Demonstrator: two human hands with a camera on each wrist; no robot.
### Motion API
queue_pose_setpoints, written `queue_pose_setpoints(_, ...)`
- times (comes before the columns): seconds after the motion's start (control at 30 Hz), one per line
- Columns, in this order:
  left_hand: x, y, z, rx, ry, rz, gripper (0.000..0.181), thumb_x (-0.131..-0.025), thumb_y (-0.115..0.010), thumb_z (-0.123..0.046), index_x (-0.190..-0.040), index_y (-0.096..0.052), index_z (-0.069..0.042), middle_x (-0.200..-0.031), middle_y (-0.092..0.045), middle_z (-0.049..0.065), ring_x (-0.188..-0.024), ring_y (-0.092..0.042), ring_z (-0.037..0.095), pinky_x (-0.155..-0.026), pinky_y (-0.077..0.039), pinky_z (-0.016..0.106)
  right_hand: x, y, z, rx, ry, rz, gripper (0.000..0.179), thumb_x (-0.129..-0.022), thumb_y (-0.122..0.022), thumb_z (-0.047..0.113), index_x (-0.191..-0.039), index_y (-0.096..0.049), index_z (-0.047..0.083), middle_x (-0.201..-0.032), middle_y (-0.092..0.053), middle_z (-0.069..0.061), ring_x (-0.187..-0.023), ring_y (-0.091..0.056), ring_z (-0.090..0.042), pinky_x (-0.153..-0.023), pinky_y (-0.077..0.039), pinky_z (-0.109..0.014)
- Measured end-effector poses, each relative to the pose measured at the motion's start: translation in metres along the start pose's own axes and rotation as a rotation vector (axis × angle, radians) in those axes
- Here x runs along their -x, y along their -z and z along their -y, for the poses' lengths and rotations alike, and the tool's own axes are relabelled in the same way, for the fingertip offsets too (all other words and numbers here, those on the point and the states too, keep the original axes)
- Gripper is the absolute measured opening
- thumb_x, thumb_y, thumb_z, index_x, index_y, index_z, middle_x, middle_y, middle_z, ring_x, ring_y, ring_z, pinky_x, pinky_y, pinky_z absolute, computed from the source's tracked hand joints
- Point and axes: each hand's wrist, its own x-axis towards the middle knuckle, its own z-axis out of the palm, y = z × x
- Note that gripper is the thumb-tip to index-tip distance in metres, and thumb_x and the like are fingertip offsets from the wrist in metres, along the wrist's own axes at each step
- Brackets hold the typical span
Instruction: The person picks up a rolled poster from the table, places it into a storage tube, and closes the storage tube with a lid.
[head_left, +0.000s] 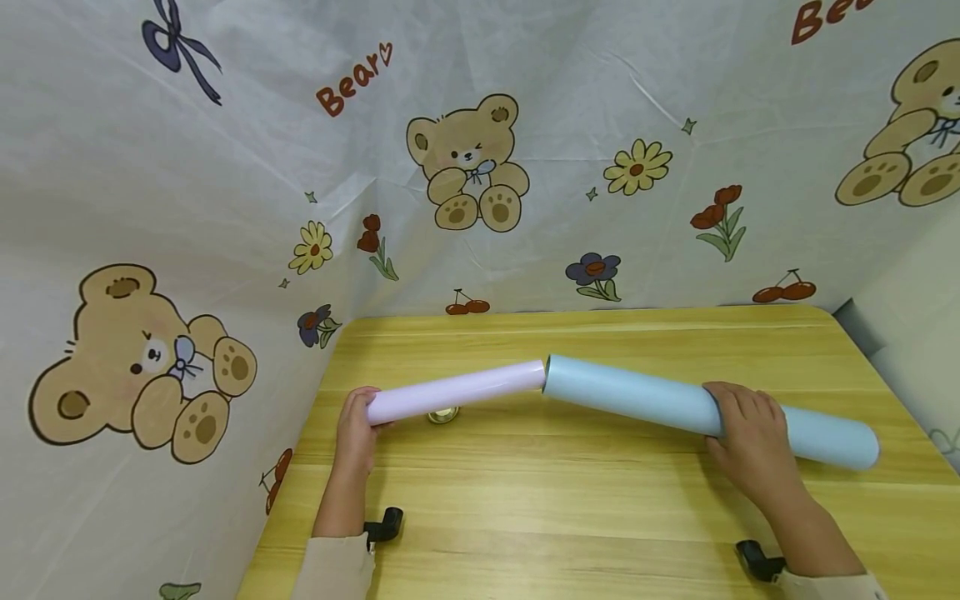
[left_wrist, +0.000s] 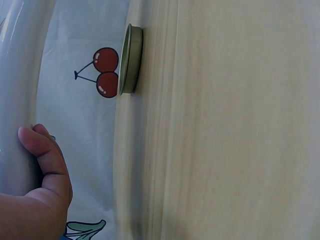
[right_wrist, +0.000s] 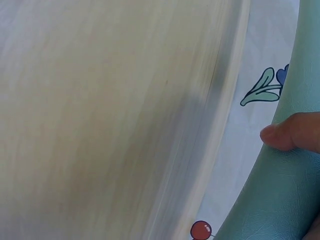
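My left hand (head_left: 355, 435) grips the left end of a glossy lilac roll (head_left: 459, 392), its thumb and fingers curled round it in the left wrist view. The roll slants up to the right over the table. With my right hand (head_left: 753, 442) I hold a thicker light blue tube (head_left: 628, 393) from above, past its middle. Its leather-like surface (right_wrist: 280, 185) and my thumb (right_wrist: 287, 132) show in the right wrist view. The tube's left mouth faces the roll's right tip, and the two ends meet closely at the centre. A shallow gold cap (head_left: 443, 415) lies on the table partly behind the roll.
The wood-grain table (head_left: 525, 517) spreads under both hands, with rounded far corners. A pale cloth (head_left: 555, 100) printed with bears, flowers and cherries hangs behind it and along the left side. A black wrist mount sits at each sleeve.
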Motion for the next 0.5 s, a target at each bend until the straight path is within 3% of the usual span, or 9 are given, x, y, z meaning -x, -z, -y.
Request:
queue_pose_setpoints(0.37, 0.0015, -0.0009, -0.0008, -0.046, -0.009, 0.031, 0.027, -0.106, -0.038, -0.023, -0.121, -0.050, -0.004, -0.128, -0.042, 0.011, -0.107, -0.045, 0.027, -0.087, -0.051, 0.040, 0.0025, 0.0009, 0.0001, -0.010, 0.023, -0.001, 0.094, -0.051, -0.092, -0.009, -0.135, -0.050, -0.001, -0.130, -0.051, -0.026, -0.119, -0.044, -0.047, -0.111, -0.024, -0.065)
queue_pose_setpoints(0.5, 0.0025, -0.0009, -0.0032, -0.051, -0.006, 0.049, 0.027, -0.107, -0.040, -0.025, -0.123, -0.052, -0.007, -0.131, -0.042, 0.011, -0.106, -0.046, 0.026, -0.083, -0.052, 0.036, 0.0031, 0.0015, 0.0012, -0.009, 0.033, -0.011, 0.095, -0.049, -0.093, -0.010, -0.134, -0.052, -0.001, -0.129, -0.052, -0.025, -0.119, -0.045, -0.046, -0.112, -0.025, -0.063)
